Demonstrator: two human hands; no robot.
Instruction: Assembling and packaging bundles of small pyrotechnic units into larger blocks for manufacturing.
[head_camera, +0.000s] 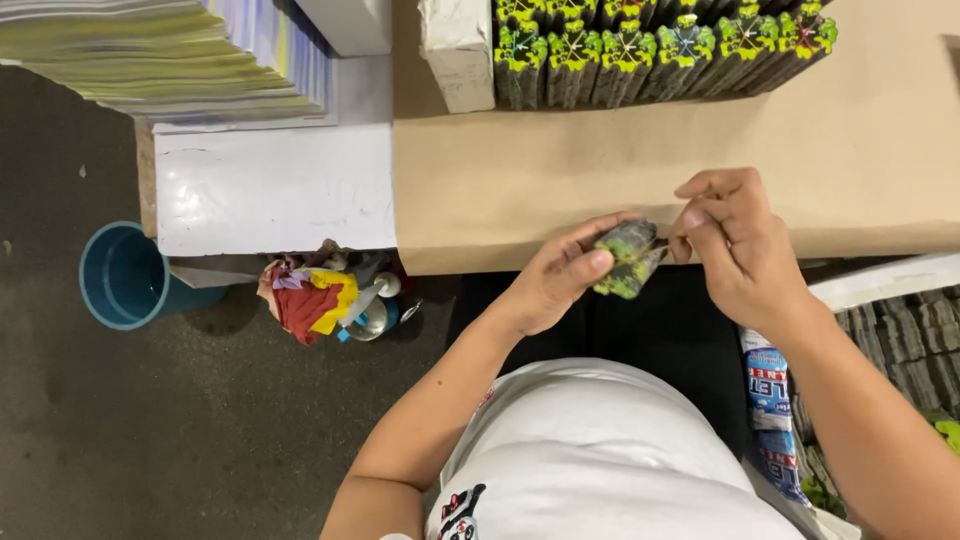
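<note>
At the near edge of the bench (860, 150), which is covered in brown paper, the person holds a small green and grey bundle (628, 260) in the air just off the edge, above their lap. The left hand (560, 280) grips it from the left, thumb on top and fingers curled beneath. The right hand (735, 240) pinches something thin at the bundle's right end between thumb and forefinger; it looks like a thread or band, though it is too fine to tell.

To do this well, I would judge the left hand should keep the bundle steady and squeezed tight, so the pieces do not slip, while the right hand keeps its pinch taut and close to the bundle.

Both forearms reach forward from the body, wrists bent slightly inward so the hands meet in front of the chest.

Along the far edge of the bench stands a row of finished bundles (660, 50) with green printed tops. A blue bucket (125, 275) sits on the floor beside the bench's left corner, near a heap of coloured rags (310, 295).
</note>
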